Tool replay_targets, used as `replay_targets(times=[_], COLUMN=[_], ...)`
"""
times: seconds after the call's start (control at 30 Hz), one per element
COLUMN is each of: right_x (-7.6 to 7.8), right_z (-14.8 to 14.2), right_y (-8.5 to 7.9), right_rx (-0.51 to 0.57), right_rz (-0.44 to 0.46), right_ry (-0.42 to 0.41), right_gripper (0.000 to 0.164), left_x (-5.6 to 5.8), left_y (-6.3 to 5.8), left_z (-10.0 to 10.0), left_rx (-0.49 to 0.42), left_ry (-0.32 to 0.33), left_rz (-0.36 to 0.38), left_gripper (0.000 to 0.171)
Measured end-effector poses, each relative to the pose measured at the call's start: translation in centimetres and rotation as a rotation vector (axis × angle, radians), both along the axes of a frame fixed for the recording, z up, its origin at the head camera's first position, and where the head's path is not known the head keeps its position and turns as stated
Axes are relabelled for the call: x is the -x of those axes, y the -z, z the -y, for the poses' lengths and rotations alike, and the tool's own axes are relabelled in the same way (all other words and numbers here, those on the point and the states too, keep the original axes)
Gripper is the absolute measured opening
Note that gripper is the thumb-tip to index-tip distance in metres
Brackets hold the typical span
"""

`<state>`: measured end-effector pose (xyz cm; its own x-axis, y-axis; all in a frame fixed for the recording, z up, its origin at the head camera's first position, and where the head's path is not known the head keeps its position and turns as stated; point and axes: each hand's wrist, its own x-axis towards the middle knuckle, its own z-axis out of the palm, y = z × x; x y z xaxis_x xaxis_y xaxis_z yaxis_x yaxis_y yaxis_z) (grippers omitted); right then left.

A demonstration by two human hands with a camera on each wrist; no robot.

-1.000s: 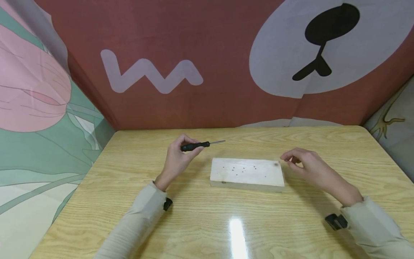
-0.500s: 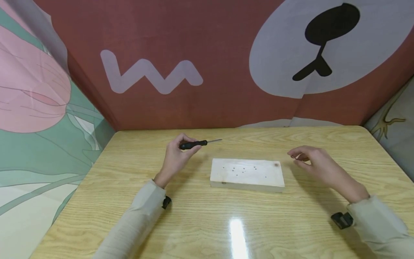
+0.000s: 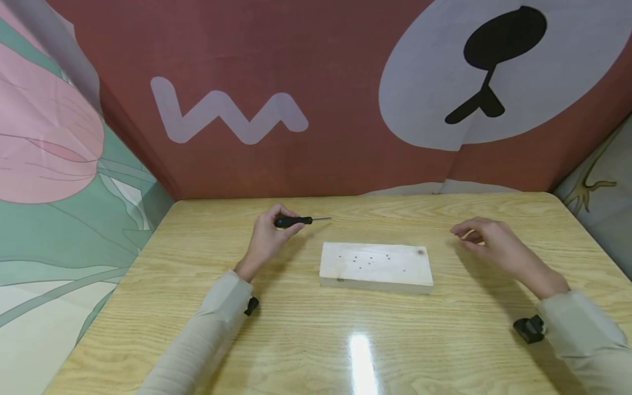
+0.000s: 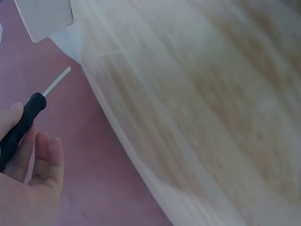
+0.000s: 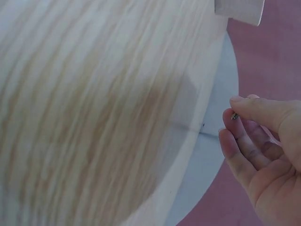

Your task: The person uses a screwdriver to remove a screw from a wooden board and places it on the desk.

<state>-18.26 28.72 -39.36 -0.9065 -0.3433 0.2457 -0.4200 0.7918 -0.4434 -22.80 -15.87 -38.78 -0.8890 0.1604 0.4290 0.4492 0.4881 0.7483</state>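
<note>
My left hand point(image 3: 266, 237) grips a small screwdriver point(image 3: 293, 221) by its black handle, above the table left of the wooden block. In the left wrist view the screwdriver point(image 4: 29, 115) lies between thumb and fingers, its thin metal shaft pointing away from the hand. To the right of the block, my right hand point(image 3: 494, 244) is raised over the table. Its thumb and index finger pinch a tiny screw point(image 5: 234, 116), whose threaded end shows in the right wrist view. The pale wooden block point(image 3: 380, 274) lies flat between the hands, with several small dark holes in its top.
The wood-grain table point(image 3: 296, 340) reaches back to a red cloth backdrop point(image 3: 336, 159) with a cartoon bear face. A patterned cloth point(image 3: 74, 230) hangs along the left side. Black camera mounts sit at both wrists.
My right hand has moved right, away from the block's end, with the screw still pinched. The screwdriver has shifted slightly left, and its shaft now points more level.
</note>
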Motion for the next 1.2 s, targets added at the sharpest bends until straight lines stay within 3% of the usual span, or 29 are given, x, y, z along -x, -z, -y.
replay_targets(times=[0.33,0.6,0.77,1.2], right_x=[0.6,0.6,0.6,0.5], right_z=[-1.0,-1.7,-1.8,-2.0], right_y=[0.8,1.1,1.3,1.4], right_rx=[-0.009,-0.019,-0.025,-0.035], right_rz=[0.048,0.08,0.095,0.078], right_ry=[0.04,0.044,0.048,0.033], right_gripper=[0.024,0.024,0.022,0.017], left_x=[0.4,0.0,0.0,-0.3], left_y=[0.4,0.3,0.4,0.7], left_z=[0.4,1.5,2.1,3.5], left_rx=[0.049,0.225,0.279,0.358], left_ry=[-0.017,-0.081,-0.1,-0.035], left_rz=[0.077,0.128,0.196,0.256], left_gripper=[0.02,0.015,0.011,0.016])
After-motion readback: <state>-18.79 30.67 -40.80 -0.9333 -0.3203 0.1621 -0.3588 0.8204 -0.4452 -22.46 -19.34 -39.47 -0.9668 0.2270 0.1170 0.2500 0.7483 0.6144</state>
